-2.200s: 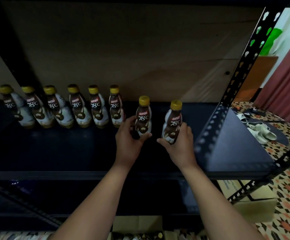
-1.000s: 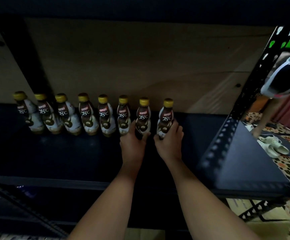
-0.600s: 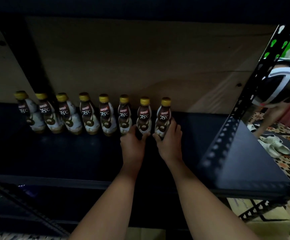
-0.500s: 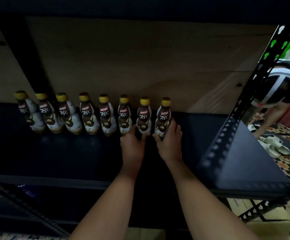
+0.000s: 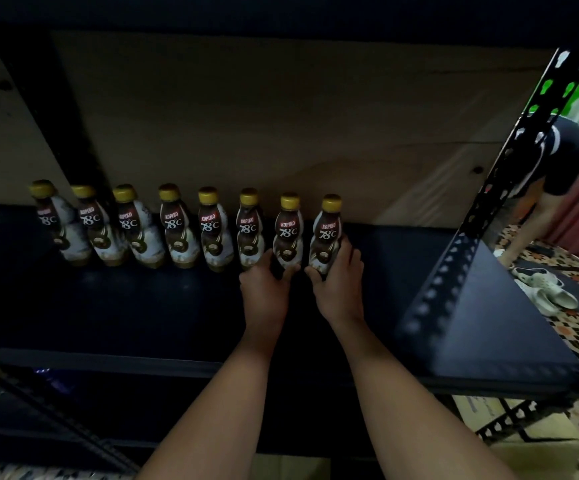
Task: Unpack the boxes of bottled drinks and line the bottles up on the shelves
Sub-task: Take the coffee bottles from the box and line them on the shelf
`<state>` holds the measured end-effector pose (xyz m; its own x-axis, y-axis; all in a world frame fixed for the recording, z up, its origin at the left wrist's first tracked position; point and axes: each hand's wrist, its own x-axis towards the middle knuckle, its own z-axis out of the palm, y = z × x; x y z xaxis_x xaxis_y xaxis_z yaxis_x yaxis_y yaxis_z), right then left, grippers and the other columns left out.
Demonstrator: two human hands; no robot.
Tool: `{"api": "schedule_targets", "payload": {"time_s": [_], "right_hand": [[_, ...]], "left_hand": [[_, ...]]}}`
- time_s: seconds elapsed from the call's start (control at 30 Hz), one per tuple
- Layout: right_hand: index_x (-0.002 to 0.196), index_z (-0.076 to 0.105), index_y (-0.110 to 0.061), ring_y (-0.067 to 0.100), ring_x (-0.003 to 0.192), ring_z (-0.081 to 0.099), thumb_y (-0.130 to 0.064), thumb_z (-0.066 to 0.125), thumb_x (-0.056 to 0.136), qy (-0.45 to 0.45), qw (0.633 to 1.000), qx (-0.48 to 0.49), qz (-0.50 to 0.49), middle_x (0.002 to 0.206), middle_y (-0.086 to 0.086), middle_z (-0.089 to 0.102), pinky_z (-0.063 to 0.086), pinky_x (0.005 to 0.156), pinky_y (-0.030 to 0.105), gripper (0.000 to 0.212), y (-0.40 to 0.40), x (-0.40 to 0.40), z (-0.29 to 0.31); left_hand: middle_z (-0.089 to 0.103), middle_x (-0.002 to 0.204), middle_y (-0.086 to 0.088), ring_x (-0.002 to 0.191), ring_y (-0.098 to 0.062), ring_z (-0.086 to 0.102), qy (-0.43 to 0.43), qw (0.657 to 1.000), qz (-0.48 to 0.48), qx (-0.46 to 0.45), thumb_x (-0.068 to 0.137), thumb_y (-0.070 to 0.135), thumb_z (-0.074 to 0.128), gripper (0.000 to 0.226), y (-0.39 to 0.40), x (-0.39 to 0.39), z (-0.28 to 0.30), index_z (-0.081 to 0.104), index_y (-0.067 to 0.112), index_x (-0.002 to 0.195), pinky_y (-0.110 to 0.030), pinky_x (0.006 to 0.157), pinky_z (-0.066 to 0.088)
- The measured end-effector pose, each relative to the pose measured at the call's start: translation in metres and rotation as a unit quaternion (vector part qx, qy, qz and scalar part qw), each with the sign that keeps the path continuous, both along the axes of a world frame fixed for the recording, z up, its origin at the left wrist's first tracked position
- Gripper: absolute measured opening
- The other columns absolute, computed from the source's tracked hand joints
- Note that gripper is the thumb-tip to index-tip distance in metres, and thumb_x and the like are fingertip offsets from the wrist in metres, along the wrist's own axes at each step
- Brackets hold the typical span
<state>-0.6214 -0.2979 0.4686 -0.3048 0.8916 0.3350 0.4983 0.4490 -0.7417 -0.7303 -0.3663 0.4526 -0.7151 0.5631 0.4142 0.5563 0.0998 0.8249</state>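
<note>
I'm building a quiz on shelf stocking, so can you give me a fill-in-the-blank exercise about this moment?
1. The row on the shelf holds ____ bottles.
2. Every bottle cap is ____ in colour.
3. The right hand grips the bottle at the ____ end of the row.
4. The left hand grips the ____ bottle from the left.

Missing words: eight; gold; right; seventh

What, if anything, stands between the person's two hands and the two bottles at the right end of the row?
Nothing visible. The left hand already grips the seventh bottle and the right hand grips the eighth bottle, both standing in line on the shelf.
</note>
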Motion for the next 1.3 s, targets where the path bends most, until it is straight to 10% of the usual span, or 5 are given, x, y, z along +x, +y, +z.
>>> {"api": "schedule_targets", "payload": {"time_s": [1.07, 1.3], "right_hand": [[0.154, 0.025, -0.015, 0.027, 0.131, 0.042, -0.017, 0.087, 0.073, 0.054, 0.998, -0.039, -0.004, 0.141, 0.011, 0.037, 0.04, 0.111, 0.04, 0.102, -0.006, 0.011, -0.001], [0.129, 0.049, -0.02, 0.009, 0.09, 0.053, -0.023, 0.08, 0.084, 0.005, 0.999, -0.038, 0.011, 0.104, 0.001, 0.053, 0.042, 0.08, 0.01, 0.055, -0.051, 0.043, -0.004]], "left_hand": [[0.077, 0.102, 0.003, 0.101, -0.01, 0.071, -0.013, 0.999, 0.011, -0.029, 0.084, 0.022, 0.082, 0.022, -0.019, 0.006, 0.004, 0.076, 0.016, 0.105, -0.019, 0.087, 0.054], [0.078, 0.097, 0.002, 0.084, 0.008, 0.067, -0.018, 1.0, 0.01, -0.004, 0.089, 0.017, 0.079, 0.019, -0.073, 0.033, 0.01, 0.077, 0.011, 0.107, 0.003, 0.075, 0.041]]}}
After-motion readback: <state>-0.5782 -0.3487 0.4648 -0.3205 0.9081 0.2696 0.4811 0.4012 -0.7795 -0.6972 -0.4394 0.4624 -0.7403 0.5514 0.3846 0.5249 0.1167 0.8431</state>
